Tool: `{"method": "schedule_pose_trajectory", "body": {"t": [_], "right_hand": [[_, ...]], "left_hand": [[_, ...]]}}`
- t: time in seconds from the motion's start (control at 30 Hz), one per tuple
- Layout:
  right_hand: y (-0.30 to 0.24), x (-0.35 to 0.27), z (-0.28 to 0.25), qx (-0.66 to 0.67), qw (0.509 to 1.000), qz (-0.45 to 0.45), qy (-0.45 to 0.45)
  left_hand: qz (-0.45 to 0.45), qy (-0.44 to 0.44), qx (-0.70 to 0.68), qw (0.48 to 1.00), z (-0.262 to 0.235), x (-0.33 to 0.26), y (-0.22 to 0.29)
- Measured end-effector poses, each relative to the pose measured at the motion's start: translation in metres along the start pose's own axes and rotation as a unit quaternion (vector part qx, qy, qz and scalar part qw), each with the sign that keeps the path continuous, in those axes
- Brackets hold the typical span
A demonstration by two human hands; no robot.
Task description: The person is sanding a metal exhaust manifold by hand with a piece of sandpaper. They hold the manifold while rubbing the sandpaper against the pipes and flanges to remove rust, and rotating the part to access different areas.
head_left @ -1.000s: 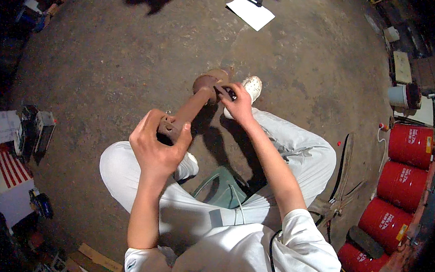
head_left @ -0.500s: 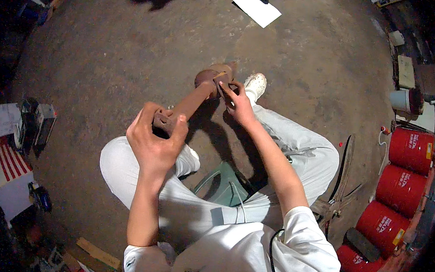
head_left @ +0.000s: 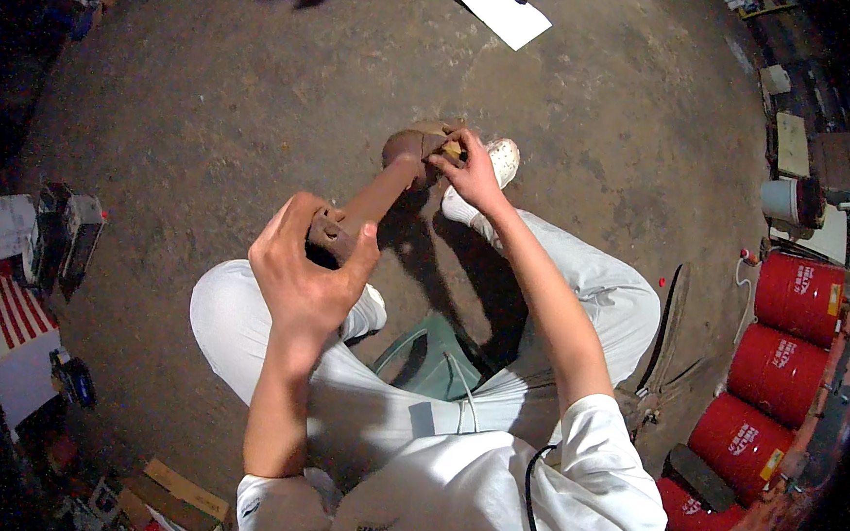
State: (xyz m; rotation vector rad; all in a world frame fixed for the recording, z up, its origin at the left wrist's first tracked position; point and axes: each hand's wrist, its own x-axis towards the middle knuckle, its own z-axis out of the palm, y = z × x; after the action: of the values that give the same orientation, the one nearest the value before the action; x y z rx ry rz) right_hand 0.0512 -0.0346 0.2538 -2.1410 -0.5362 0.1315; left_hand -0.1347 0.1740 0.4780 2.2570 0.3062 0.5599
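Note:
A rusty brown metal part [head_left: 379,193] with a long shank and a thick rounded far end slants up and away between my shins. My left hand [head_left: 298,272] is closed round its near end, which has a hole and a dark opening, the thumb on the right side. At the far end my right hand [head_left: 474,179] pinches a small folded brown sheet with a yellow face [head_left: 453,152], which looks like sandpaper. The sheet lies against or right beside the rounded end; fingers partly hide the contact.
I sit on a low green stool [head_left: 434,359], legs spread. Red drums [head_left: 779,370] line the right, with a grey-white bucket [head_left: 779,200] beyond. White paper [head_left: 505,15] lies far ahead on the floor. Boxes [head_left: 17,328] stand at left, and a dark metal frame [head_left: 669,339] lies near my right knee.
My right hand has shifted slightly right and turned, its fingers going from laid along the brown sheet to pinching it, with more yellow showing. My left hand keeps its hold, moved slightly right.

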Motion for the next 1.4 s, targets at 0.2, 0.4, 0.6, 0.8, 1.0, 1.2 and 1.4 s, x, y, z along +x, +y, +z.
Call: {"method": "schedule_pose_trajectory", "body": {"t": [0.2, 0.4, 0.6, 0.8, 1.0, 1.2, 1.4], "right_hand": [[-0.003, 0.008, -0.001, 0.084, 0.995, 0.050, -0.022], [-0.001, 0.007, -0.010, 0.110, 0.987, 0.116, -0.003], [-0.003, -0.018, 0.024, 0.173, 0.973, 0.144, 0.048], [0.003, -0.015, 0.041, 0.138, 0.972, 0.066, 0.179], [-0.011, -0.013, 0.064, 0.168, 0.949, 0.085, 0.253], [-0.011, -0.026, 0.060, 0.159, 0.977, 0.048, 0.134], [-0.006, -0.005, 0.054, 0.107, 0.975, 0.005, 0.196]], "left_hand": [[-0.015, 0.004, -0.006, 1.000, 0.000, -0.002, 0.001], [-0.011, 0.005, -0.008, 1.000, 0.001, 0.000, 0.002], [-0.054, -0.005, 0.006, 0.999, -0.002, 0.000, 0.006], [-0.087, 0.029, 0.042, 0.995, -0.001, -0.004, 0.000], [-0.113, 0.039, 0.043, 0.992, -0.005, -0.018, -0.009], [-0.148, 0.086, 0.007, 0.985, 0.001, -0.024, -0.017], [-0.133, 0.082, -0.012, 0.988, 0.003, -0.023, -0.010]]}}
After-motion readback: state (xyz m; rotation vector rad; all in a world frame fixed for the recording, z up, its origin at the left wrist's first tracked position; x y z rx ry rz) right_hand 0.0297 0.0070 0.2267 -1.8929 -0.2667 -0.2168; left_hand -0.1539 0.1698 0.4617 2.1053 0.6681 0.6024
